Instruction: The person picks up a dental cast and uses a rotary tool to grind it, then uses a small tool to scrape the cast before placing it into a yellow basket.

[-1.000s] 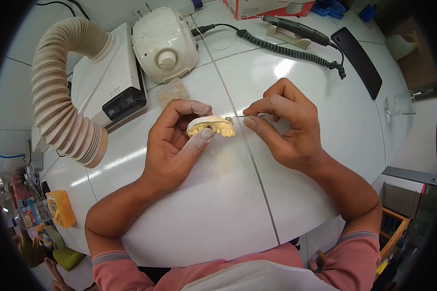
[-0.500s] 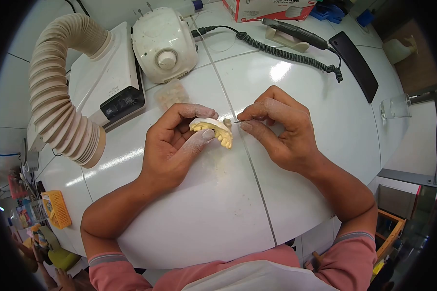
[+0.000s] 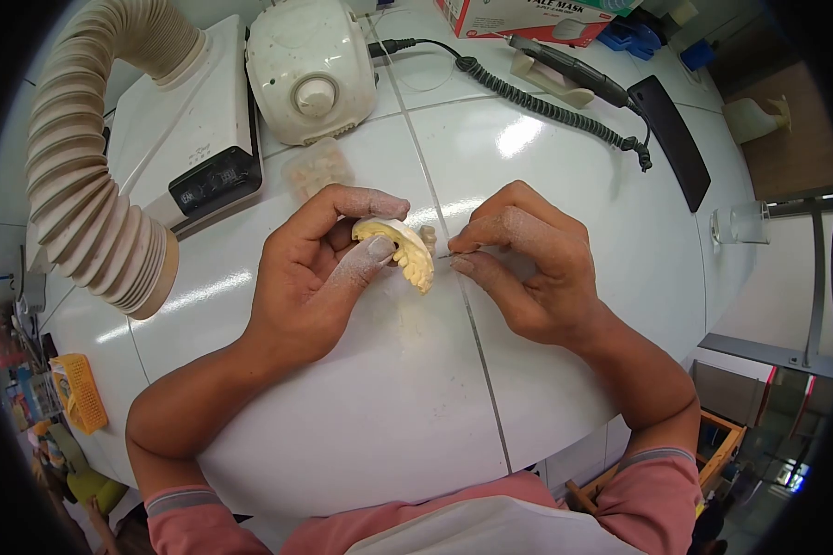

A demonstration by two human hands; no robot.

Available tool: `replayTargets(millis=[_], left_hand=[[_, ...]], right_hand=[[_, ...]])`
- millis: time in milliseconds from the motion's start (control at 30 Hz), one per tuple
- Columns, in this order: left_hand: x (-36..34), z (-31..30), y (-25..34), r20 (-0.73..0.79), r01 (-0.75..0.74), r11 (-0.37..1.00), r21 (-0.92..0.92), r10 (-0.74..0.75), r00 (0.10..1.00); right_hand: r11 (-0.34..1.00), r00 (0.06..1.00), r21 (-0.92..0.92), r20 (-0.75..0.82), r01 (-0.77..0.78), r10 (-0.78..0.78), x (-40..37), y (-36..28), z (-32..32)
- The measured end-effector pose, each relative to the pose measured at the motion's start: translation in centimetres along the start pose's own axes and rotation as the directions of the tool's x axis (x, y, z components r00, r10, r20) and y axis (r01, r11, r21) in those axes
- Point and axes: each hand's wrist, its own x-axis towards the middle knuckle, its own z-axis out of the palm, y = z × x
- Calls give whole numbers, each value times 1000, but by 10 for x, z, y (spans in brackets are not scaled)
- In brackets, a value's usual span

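Fingers (image 3: 366,259) dusted chalk-white, the left hand (image 3: 305,277) grips a yellowish toothed cast (image 3: 403,242) just over the glossy white table (image 3: 389,398), the right hand (image 3: 528,268) pinches a thin pin (image 3: 442,255) against it, near a box (image 3: 518,17) reading "MASK".

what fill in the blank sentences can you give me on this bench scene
1. The left hand holds a yellow model of ____.
2. The right hand pinches a thin tool pointed at the ____.
3. The ribbed hose lies on the person's ____ side.
Missing: teeth, model, left
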Motion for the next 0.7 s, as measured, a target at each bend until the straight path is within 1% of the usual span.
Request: replayTargets(millis=[33,133,333,567,633,700], left_hand=[[0,-1,1,5,-1,1000,20,0,1000],[1,-1,-6,25,-82,996,25,81,996],[1,-3,-4,30,-75,995,59,74,997],[1,-4,-7,38,-84,996,21,83,996],[1,-4,-8,34,-75,997,-17,75,997],[2,-4,-8,42,-115,993,-5,115,993]], right_hand=[[1000,1000,-3,1,-3,3,0,0,0],[1000,1000,0,4,-3,3,0,1,2],[998,998,-27,38,56,-54,0,0,1],[996,995,-28,61,85,-84,0,-1,3],[997,996,-20,51,72,-71,0,0,3],[1000,999,14,20,28,-28,-1,1,4]])
